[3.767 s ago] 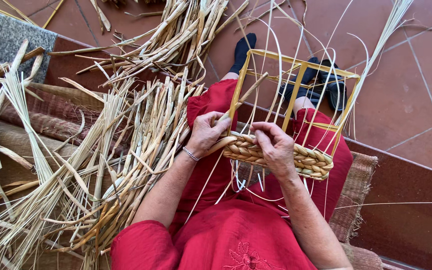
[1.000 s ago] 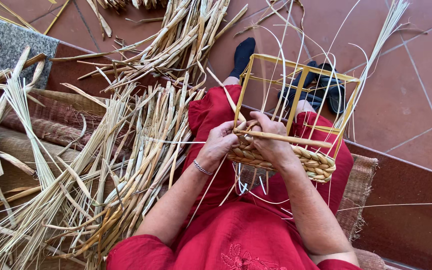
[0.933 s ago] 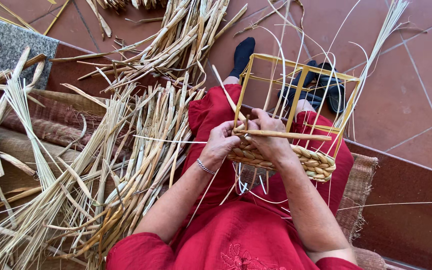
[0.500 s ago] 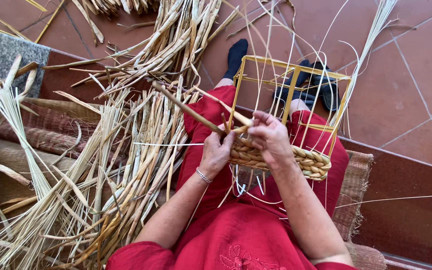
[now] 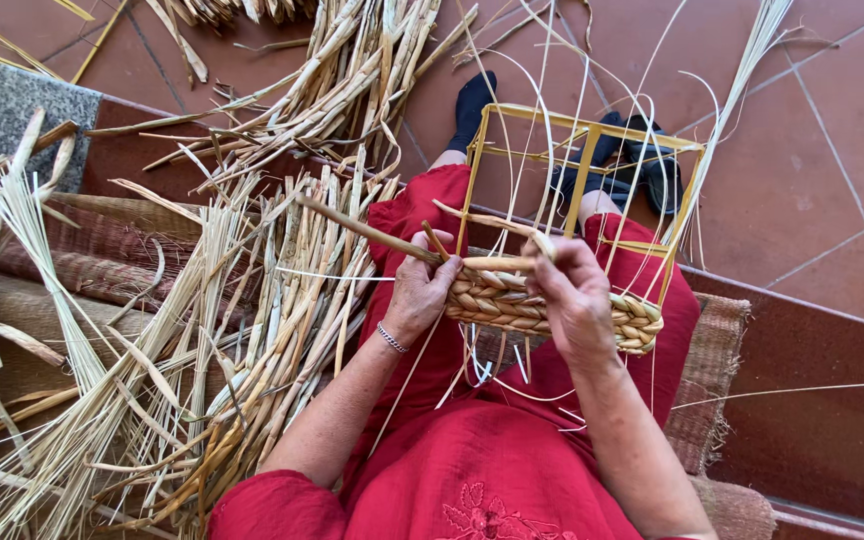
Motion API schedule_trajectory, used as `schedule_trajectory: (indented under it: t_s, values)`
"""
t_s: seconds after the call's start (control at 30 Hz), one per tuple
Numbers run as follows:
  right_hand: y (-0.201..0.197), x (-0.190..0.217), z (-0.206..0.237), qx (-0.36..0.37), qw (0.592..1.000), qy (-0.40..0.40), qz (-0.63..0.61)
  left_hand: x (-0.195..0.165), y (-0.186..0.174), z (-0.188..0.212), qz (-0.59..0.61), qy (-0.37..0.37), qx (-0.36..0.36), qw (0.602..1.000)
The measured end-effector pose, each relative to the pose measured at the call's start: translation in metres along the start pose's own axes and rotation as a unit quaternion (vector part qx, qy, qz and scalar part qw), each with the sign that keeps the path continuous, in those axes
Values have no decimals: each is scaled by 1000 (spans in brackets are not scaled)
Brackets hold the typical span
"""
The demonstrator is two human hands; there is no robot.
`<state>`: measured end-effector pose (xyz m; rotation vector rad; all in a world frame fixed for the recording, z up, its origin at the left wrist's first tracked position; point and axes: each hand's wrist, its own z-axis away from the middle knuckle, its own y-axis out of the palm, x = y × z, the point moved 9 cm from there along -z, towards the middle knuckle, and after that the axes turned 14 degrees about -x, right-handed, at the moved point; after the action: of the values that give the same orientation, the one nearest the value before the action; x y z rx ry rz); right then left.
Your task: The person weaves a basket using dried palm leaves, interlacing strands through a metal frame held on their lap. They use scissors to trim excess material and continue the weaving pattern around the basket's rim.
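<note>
A partly woven straw basket [image 5: 552,305] rests on my lap, built on a yellow wooden frame [image 5: 582,165] that stands up from it with thin pale stakes rising around it. My left hand [image 5: 420,292] grips a long straw strand [image 5: 362,228] that runs up and to the left from the basket's rim. My right hand [image 5: 572,295] lies on top of the woven band and pinches the strand's other part against the rim. I wear a red dress [image 5: 472,470] and a bracelet on the left wrist.
A big loose pile of straw and reeds [image 5: 152,330] covers the woven mat to my left, with more bundles [image 5: 352,70] at the top. Dark shoes [image 5: 642,160] sit on the red tile floor [image 5: 832,120] beyond the frame. A grey stone slab [image 5: 2,120] lies far left.
Both hands were pressed together on the basket's rim. Since then my left hand has pulled a long strand out to the upper left, and my right hand has shifted along the rim.
</note>
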<state>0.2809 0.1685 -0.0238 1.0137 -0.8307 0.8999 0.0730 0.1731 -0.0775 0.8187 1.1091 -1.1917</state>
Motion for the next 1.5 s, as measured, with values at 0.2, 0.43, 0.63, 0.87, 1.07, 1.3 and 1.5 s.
schedule_trajectory:
  t_s: [0.2, 0.43, 0.63, 0.87, 1.07, 1.3, 1.5]
  values:
    - [9, 9, 57, 89, 996, -14, 4, -63, -1, 10, -69, 223, 24, 972]
    - [53, 43, 107, 240, 813, -376, 373, -88, 20, -5, -161, 282, 140, 935]
    - [31, -8, 59, 201, 924, -11, 325, -72, 36, -4, -249, 330, 174, 894]
    - [38, 12, 20, 50, 879, -137, 454, -53, 40, -15, -244, 210, 173, 931]
    - [52, 18, 5, 52, 877, -139, 456, -51, 19, -7, -58, 171, 110, 977]
    - [65, 15, -5, 35, 902, -206, 377, -38, 7, -17, 30, 173, 173, 969]
    - [42, -18, 1, 41, 977, -53, 203, -27, 13, -29, 107, -16, 158, 982]
